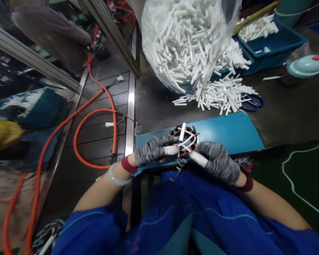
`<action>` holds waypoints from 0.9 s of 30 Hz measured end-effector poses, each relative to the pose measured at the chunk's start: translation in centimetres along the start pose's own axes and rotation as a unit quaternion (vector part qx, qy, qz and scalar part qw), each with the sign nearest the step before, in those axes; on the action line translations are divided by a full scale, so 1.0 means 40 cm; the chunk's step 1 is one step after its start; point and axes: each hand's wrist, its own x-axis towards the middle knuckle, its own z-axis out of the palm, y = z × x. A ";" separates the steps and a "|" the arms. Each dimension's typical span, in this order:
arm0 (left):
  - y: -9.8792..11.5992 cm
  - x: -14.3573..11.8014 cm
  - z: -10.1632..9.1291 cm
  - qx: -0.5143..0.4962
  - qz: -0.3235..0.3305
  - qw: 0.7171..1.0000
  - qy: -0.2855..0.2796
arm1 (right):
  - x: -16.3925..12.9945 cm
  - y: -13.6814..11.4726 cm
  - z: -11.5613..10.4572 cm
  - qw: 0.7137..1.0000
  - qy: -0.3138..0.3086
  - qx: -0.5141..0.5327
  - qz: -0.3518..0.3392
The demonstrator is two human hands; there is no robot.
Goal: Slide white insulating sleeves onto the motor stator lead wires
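Note:
A ring-shaped wire-wound stator (194, 143) with black and orange windings lies on a blue board (223, 132). White sleeving tubes (182, 131) cover several of its leads, and thin coloured wires hang from its near edge. My left hand (158, 150), in a grey knit glove with a white thumb tip, pinches the sleeved leads at the ring's left side. On the right side, my gloved right hand (218, 159) has its thumb and fingers closed at the end of a white sleeve. Its fingertips partly hide the contact.
Beyond the board, a clear plastic bag (186, 46) overflows with cut white tubes, with a loose pile (218, 94) before it. Blue scissors (252, 102) touch the pile. A blue bin (271, 49) stands behind right. Left, an orange hose (76, 138) loops across a slatted conveyor (95, 124).

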 end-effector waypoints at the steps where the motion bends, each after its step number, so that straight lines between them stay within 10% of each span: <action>1: -0.004 -0.006 0.010 0.027 0.018 0.999 0.021 | -0.011 -0.007 -0.006 1.000 -0.020 0.014 0.008; 5: -0.015 -0.040 0.056 0.138 0.041 0.985 0.099 | -0.007 0.027 -0.053 0.995 -0.078 0.034 0.061; 10: -0.014 -0.071 0.097 0.199 0.037 0.966 0.159 | 0.078 0.133 -0.100 0.984 0.063 0.107 0.131; 14: -0.003 -0.031 0.134 0.252 0.047 0.938 0.234 | 0.117 0.164 -0.047 0.954 -0.042 0.287 0.080; 20: 0.019 0.063 0.170 0.304 0.026 0.920 0.244 | 0.129 0.151 0.021 0.952 -0.007 0.305 0.027; 27: -0.012 -0.007 0.166 0.289 0.003 0.922 0.258 | 0.142 0.155 -0.006 0.921 -0.111 0.365 0.081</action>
